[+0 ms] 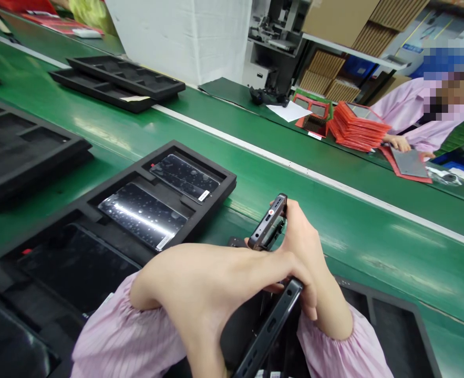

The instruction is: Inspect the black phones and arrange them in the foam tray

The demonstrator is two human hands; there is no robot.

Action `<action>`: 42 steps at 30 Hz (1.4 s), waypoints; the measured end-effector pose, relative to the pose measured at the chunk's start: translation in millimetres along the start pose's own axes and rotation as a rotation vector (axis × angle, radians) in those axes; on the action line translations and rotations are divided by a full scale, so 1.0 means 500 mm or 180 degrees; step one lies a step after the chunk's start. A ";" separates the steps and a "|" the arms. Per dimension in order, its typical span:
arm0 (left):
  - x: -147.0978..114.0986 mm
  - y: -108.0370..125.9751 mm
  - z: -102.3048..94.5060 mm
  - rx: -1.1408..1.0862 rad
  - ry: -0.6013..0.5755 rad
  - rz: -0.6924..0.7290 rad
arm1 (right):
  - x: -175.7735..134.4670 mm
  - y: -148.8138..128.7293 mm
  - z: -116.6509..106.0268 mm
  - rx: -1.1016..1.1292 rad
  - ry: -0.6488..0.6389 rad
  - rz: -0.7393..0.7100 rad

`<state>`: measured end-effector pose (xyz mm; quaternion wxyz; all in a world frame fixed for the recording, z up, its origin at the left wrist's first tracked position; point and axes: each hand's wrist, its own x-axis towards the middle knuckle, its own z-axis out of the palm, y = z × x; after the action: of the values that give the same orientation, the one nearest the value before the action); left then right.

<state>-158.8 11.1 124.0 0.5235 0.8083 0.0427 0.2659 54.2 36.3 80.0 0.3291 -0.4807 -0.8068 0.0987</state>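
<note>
My left hand (212,283) reaches across the front, its fingers wrapped round a dark phone (271,328) whose narrow edge with a port faces up. Just beyond it, my right hand (305,239) holds a second phone or phone frame (269,223) tilted on edge; a small round red-and-white sticker sits beside its port. The two hands overlap closely, and some right fingers are hidden. Left of them lies a black foam tray (226,186) with glossy phone screens in its compartments, among them one screen (145,212) with a white label.
Another black tray (397,325) lies partly beneath my right forearm. More black trays (137,76) stand on the green conveyor belt (373,231), beyond a white rail (295,168). Across the line, a person in pink (405,100) handles red-edged sheets beside a red stack (356,126).
</note>
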 end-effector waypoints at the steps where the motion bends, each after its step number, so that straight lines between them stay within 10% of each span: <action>1: 0.000 0.001 -0.001 -0.0054 -0.0015 0.0000 | 0.000 0.000 0.000 0.0005 0.0002 0.0001; 42: 0.012 -0.005 0.000 0.0191 -0.0403 -0.0348 | 0.001 0.003 0.001 -0.0012 -0.0038 0.0084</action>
<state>-153.2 14.4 124.0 0.5145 0.8353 0.0616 0.1838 54.8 37.5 79.1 0.3221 -0.4913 -0.8025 0.1044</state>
